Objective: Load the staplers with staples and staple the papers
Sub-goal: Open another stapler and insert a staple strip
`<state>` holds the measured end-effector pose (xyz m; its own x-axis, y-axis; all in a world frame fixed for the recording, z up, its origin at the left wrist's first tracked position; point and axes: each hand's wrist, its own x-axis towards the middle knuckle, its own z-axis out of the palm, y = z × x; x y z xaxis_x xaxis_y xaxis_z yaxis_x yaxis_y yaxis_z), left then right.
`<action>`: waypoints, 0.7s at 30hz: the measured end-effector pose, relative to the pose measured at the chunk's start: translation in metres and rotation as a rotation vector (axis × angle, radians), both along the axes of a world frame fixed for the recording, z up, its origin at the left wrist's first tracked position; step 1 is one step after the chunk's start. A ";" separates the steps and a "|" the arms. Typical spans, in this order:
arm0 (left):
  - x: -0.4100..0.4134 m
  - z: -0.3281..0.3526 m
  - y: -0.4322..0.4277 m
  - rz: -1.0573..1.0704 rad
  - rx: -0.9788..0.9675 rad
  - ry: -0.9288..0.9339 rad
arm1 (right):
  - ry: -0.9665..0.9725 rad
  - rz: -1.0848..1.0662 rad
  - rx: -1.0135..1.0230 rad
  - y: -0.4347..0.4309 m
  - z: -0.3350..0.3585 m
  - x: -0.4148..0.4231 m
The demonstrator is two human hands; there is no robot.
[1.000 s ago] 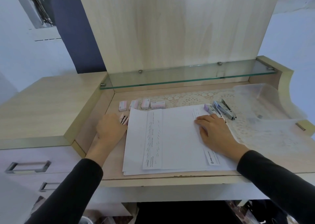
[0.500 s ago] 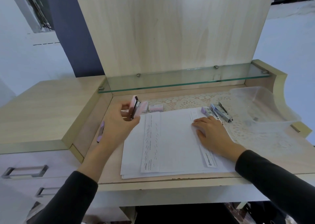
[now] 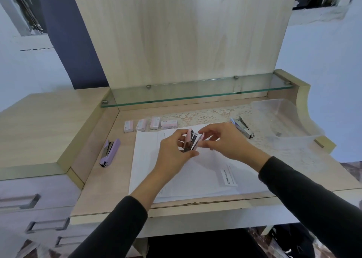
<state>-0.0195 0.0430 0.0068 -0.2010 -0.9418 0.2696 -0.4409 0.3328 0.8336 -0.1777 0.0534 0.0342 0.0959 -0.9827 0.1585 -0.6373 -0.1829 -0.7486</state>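
Observation:
A small pink stapler (image 3: 193,141) is held upright above the stack of white papers (image 3: 205,177), its top swung apart from its metal channel. My left hand (image 3: 173,151) grips its lower part, and my right hand (image 3: 225,140) pinches its pink top. A purple stapler (image 3: 109,152) lies on the desk left of the papers. Another stapler (image 3: 242,126) lies at the back right on the lace mat. Several small staple boxes (image 3: 149,124) stand in a row behind the papers.
A clear plastic tub (image 3: 282,112) sits at the back right on the lace mat (image 3: 211,116). A glass shelf (image 3: 195,93) spans the back above the desk. A raised side cabinet (image 3: 39,132) with drawers lies to the left.
My left hand carried the pink stapler from the left to above the papers. My right hand lifted off the papers and took hold of the stapler's top.

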 end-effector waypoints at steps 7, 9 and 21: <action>-0.003 0.006 -0.005 -0.083 0.032 0.086 | -0.289 0.021 0.031 0.002 -0.004 -0.005; -0.002 0.010 -0.010 -0.100 0.024 0.089 | -0.302 0.031 0.034 0.001 -0.006 -0.005; -0.013 0.015 -0.014 -0.178 0.035 0.129 | -0.350 -0.019 -0.053 -0.004 -0.017 -0.003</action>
